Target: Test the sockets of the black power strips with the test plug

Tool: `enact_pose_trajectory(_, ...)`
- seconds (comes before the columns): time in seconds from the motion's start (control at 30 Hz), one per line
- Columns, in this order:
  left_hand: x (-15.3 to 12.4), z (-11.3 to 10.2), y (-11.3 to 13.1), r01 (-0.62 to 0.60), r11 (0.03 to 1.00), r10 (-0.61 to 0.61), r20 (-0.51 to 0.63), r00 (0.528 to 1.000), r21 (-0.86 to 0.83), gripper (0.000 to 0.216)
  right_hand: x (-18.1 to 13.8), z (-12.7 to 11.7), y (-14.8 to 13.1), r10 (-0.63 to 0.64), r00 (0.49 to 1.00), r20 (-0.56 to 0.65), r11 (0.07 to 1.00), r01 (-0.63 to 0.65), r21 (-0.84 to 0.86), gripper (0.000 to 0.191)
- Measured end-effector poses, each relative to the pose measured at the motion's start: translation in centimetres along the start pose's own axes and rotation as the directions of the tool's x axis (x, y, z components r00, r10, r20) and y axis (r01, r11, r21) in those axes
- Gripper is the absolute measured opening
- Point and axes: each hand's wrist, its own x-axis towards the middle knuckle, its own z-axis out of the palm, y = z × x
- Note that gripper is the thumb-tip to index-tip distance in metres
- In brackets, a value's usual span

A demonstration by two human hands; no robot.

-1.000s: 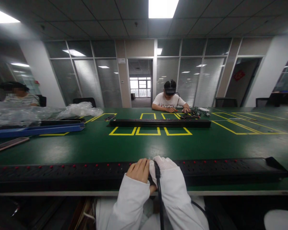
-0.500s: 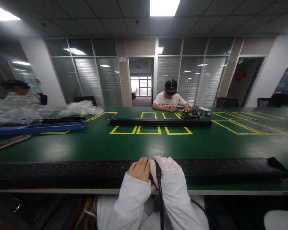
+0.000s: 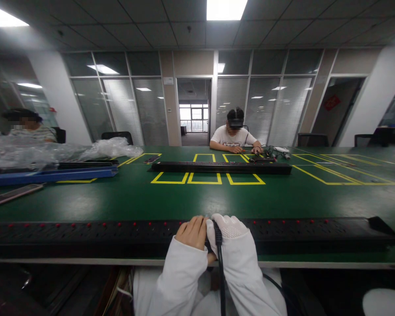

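Observation:
A long black power strip (image 3: pixel 118 239) with a row of red dots lies along the near table edge. My bare left hand (image 3: pixel 193 232) is closed over its middle, fingers together on top and thumb low in front. Right beside it, touching, my right hand (image 3: pixel 230 230) in a white dotted glove is closed over the same stretch. A black cable (image 3: pixel 220 263) with a ribbed sleeve comes out between its thumb and fingers and runs down toward my lap. Where the cable's upper end goes is hidden by the hands.
Another black power strip (image 3: pixel 224 168) lies across yellow tape outlines on the green table (image 3: pixel 131 197). At left are clear plastic wrapping (image 3: pixel 26 151), a blue channel (image 3: pixel 52 174) and a phone (image 3: pixel 13 196). A co-worker (image 3: pixel 233 136) sits opposite; another person (image 3: pixel 26 127) sits far left.
The near power strip and the background are shifted by a few pixels in view. Both hands keep the same hold and place.

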Motion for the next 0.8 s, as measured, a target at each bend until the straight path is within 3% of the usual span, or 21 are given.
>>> enact_pose_trajectory(0.8, 0.08, -0.13, 0.02, -0.009, 1.0, 0.008, -0.023, 1.0, -0.013, 0.06, -0.03, 0.05, 0.0, -0.005, 1.0, -0.002, 1.0, 0.005, -0.005, 0.035)
